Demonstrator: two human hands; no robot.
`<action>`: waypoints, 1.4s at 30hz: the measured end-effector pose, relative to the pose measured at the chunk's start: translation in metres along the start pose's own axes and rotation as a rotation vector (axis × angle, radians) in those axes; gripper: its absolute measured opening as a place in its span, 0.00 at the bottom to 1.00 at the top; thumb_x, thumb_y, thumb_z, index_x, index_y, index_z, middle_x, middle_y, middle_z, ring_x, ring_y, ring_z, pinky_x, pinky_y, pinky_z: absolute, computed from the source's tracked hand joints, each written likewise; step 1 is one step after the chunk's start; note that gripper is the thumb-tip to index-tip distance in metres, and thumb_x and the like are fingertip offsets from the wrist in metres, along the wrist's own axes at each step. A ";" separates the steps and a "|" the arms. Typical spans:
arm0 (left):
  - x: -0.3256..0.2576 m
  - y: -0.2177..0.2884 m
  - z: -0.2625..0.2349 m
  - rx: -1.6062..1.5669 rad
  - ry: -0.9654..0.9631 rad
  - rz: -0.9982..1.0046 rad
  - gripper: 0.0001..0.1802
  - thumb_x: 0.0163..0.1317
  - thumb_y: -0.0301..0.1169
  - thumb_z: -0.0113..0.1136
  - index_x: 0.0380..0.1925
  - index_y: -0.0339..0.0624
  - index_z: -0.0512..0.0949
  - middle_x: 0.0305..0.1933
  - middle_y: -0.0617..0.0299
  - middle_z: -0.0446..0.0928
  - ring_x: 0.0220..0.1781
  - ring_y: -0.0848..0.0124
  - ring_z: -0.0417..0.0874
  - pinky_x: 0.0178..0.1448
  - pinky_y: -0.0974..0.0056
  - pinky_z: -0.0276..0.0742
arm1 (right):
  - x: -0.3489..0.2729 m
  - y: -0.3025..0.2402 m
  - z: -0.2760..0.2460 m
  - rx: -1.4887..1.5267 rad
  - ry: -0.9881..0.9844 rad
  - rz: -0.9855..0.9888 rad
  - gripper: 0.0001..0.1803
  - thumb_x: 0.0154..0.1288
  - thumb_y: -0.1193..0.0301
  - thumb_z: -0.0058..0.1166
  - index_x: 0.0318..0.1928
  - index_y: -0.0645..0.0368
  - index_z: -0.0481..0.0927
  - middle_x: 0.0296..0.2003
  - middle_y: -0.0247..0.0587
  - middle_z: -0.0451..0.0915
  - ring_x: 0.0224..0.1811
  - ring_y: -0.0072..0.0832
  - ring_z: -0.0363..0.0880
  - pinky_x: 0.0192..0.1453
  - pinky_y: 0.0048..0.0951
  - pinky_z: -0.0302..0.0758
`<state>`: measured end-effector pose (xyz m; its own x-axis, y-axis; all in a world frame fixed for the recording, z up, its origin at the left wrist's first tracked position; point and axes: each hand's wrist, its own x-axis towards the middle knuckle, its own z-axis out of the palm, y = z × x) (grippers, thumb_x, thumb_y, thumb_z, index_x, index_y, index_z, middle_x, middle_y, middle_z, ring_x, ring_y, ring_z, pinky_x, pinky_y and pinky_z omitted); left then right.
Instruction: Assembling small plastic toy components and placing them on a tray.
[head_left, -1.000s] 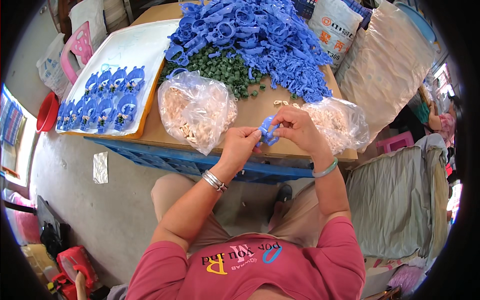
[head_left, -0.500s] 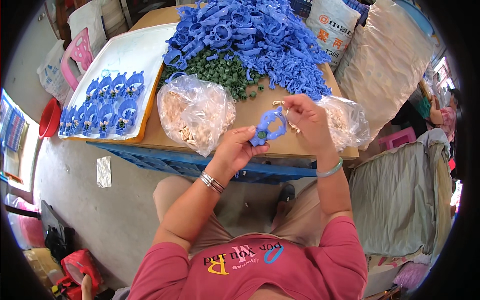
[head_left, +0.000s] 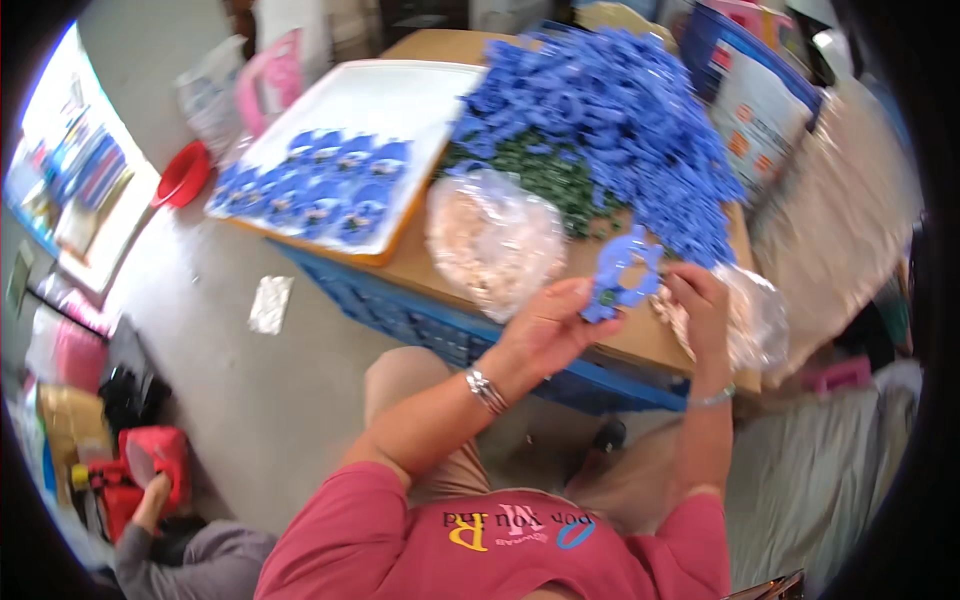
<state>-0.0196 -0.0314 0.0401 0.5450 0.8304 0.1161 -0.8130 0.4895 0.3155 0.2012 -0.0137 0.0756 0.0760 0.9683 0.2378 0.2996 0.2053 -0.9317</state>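
My left hand [head_left: 545, 330] pinches a blue plastic toy part [head_left: 612, 262] with an open ring at its upper end and a small green piece set in its lower body. Close to the ring's right side is my right hand [head_left: 704, 310], its fingertips pressed together; blur hides what they hold. Beside my left hand lies a clear bag of small beige pieces [head_left: 492, 245]. Another such bag [head_left: 758, 322] sits just right of my right hand. Beyond them are a heap of blue parts [head_left: 610, 110] and a smaller pile of green pieces [head_left: 545, 180].
A white tray [head_left: 410, 90] on the table's left bears rows of blue assembled pieces [head_left: 325, 205]. Under the tabletop is a blue crate [head_left: 400, 315]. Large sacks [head_left: 835, 220] stand at the right. At lower left, another person's sleeve [head_left: 205, 560] and hand are near a red object.
The view has swung, so the table appears farther right and tilted. My right hand now sits beside the ring; the small gold-beige piece seen in it before is no longer distinguishable.
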 end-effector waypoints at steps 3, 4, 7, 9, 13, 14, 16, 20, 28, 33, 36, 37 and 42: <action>-0.013 0.019 0.031 0.056 0.011 0.150 0.15 0.62 0.31 0.49 0.44 0.32 0.70 0.40 0.54 0.76 0.41 0.63 0.79 0.47 0.59 0.77 | -0.002 0.003 -0.007 -0.015 -0.020 -0.003 0.07 0.55 0.77 0.52 0.34 0.65 0.79 0.24 0.31 0.76 0.24 0.15 0.72 0.29 0.16 0.69; -0.020 0.029 0.040 0.039 0.037 0.202 0.14 0.62 0.31 0.49 0.44 0.31 0.70 0.40 0.53 0.75 0.40 0.63 0.79 0.46 0.60 0.78 | -0.001 0.005 -0.005 -0.002 -0.041 -0.006 0.07 0.55 0.77 0.51 0.35 0.65 0.79 0.24 0.31 0.76 0.24 0.15 0.72 0.29 0.16 0.69; -0.039 0.066 0.042 -0.012 0.029 0.344 0.17 0.59 0.29 0.52 0.47 0.32 0.68 0.45 0.50 0.74 0.44 0.58 0.77 0.49 0.55 0.77 | 0.003 0.011 -0.003 0.024 -0.053 -0.012 0.07 0.55 0.78 0.51 0.36 0.66 0.78 0.25 0.32 0.76 0.24 0.15 0.72 0.29 0.15 0.69; -0.049 0.094 0.039 0.015 0.163 0.569 0.18 0.58 0.27 0.53 0.48 0.33 0.67 0.44 0.51 0.74 0.44 0.57 0.77 0.51 0.52 0.75 | 0.002 0.004 -0.001 0.023 -0.048 -0.002 0.07 0.55 0.78 0.51 0.36 0.66 0.78 0.24 0.32 0.76 0.24 0.15 0.72 0.29 0.16 0.69; -0.071 0.153 0.016 0.168 0.295 0.866 0.07 0.59 0.22 0.49 0.37 0.33 0.72 0.39 0.56 0.75 0.39 0.63 0.77 0.48 0.55 0.77 | 0.004 0.011 -0.005 -0.099 -0.081 -0.025 0.05 0.56 0.77 0.50 0.33 0.65 0.77 0.23 0.28 0.74 0.24 0.13 0.68 0.28 0.15 0.66; -0.075 0.172 0.005 0.239 0.334 0.954 0.07 0.58 0.22 0.50 0.37 0.33 0.72 0.38 0.57 0.75 0.38 0.64 0.77 0.45 0.57 0.77 | 0.004 0.012 -0.005 -0.128 -0.092 -0.035 0.04 0.56 0.78 0.50 0.32 0.65 0.77 0.23 0.27 0.73 0.24 0.13 0.67 0.28 0.15 0.65; -0.079 0.214 -0.014 0.397 0.482 1.083 0.07 0.57 0.23 0.53 0.35 0.33 0.73 0.35 0.59 0.75 0.33 0.67 0.77 0.39 0.64 0.76 | 0.003 0.013 -0.006 -0.156 -0.111 -0.073 0.04 0.55 0.79 0.49 0.31 0.65 0.76 0.23 0.27 0.71 0.25 0.13 0.66 0.29 0.16 0.64; -0.082 0.306 -0.038 1.044 0.989 1.294 0.06 0.53 0.26 0.57 0.25 0.32 0.76 0.21 0.64 0.75 0.22 0.74 0.72 0.27 0.71 0.66 | 0.003 0.022 -0.004 -0.242 -0.151 -0.125 0.03 0.54 0.80 0.49 0.29 0.66 0.75 0.23 0.30 0.70 0.26 0.16 0.66 0.30 0.18 0.63; -0.074 0.438 -0.097 2.506 1.501 0.764 0.11 0.50 0.35 0.57 0.28 0.40 0.79 0.32 0.49 0.77 0.39 0.53 0.77 0.43 0.53 0.70 | 0.002 0.035 0.001 -0.358 -0.170 -0.108 0.01 0.48 0.81 0.48 0.25 0.66 0.73 0.20 0.36 0.69 0.23 0.22 0.67 0.28 0.21 0.64; -0.065 0.459 -0.128 2.747 1.437 0.485 0.09 0.50 0.32 0.54 0.26 0.39 0.80 0.32 0.49 0.78 0.38 0.54 0.79 0.43 0.55 0.72 | 0.006 0.043 0.001 -0.382 -0.225 -0.150 0.02 0.53 0.80 0.48 0.28 0.65 0.74 0.23 0.32 0.69 0.22 0.16 0.66 0.25 0.16 0.63; -0.060 0.463 -0.137 2.840 1.393 0.345 0.09 0.50 0.33 0.58 0.25 0.38 0.78 0.32 0.47 0.76 0.38 0.52 0.77 0.43 0.54 0.71 | 0.008 0.041 0.004 -0.372 -0.231 -0.137 0.02 0.53 0.79 0.48 0.28 0.65 0.74 0.22 0.33 0.69 0.23 0.18 0.66 0.26 0.18 0.63; -0.060 0.463 -0.139 2.854 1.378 0.334 0.09 0.50 0.34 0.58 0.25 0.38 0.78 0.32 0.47 0.76 0.38 0.52 0.77 0.43 0.54 0.71 | 0.009 0.042 0.005 -0.391 -0.238 -0.178 0.02 0.53 0.78 0.48 0.27 0.65 0.74 0.22 0.34 0.68 0.23 0.19 0.66 0.27 0.19 0.63; -0.059 0.459 -0.135 2.925 1.308 0.309 0.09 0.49 0.31 0.56 0.25 0.37 0.80 0.32 0.48 0.77 0.38 0.56 0.79 0.44 0.57 0.74 | 0.011 0.043 0.008 -0.417 -0.263 -0.160 0.02 0.52 0.78 0.49 0.27 0.66 0.73 0.22 0.35 0.68 0.25 0.21 0.66 0.29 0.21 0.63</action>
<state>-0.4531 0.1802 0.0509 -0.1958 0.8437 0.4997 0.9499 0.2898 -0.1170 0.2073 0.0071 0.0365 -0.2276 0.9435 0.2407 0.6456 0.3313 -0.6881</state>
